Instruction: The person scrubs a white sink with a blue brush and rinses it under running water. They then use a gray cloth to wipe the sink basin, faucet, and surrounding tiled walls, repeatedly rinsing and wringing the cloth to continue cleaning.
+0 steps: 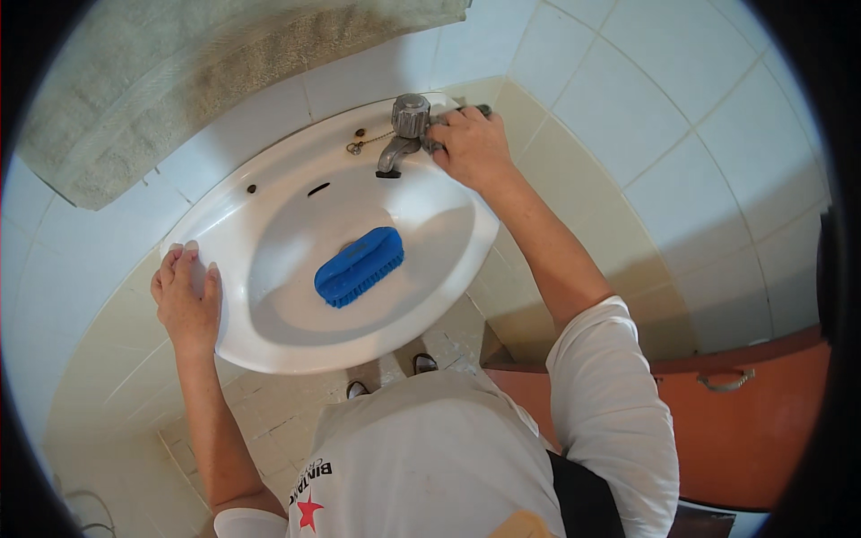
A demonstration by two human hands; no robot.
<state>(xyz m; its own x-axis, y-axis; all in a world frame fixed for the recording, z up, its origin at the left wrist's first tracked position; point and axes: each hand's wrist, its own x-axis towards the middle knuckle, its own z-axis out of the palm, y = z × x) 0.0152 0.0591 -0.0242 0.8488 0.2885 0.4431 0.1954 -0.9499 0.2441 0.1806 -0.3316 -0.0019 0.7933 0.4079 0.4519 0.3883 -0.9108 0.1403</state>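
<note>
While the right hand [471, 146] clasps a grey cloth [436, 136], too hidden to show its long axis, at the back-right corner of the white washbasin [300, 360], the metal tap [410, 121] stands just left, spout over the basin. There a blue scrubbing brush [359, 267] lies diagonally. The right forearm [552, 247] slants inward; the left hand [188, 305], thumb and fingers apart, rests on the left rim.

Free room lies over the sink [282, 269]; the brush [360, 266] blocks its middle, the tap [408, 136] crowds the right hand [473, 148]
</note>
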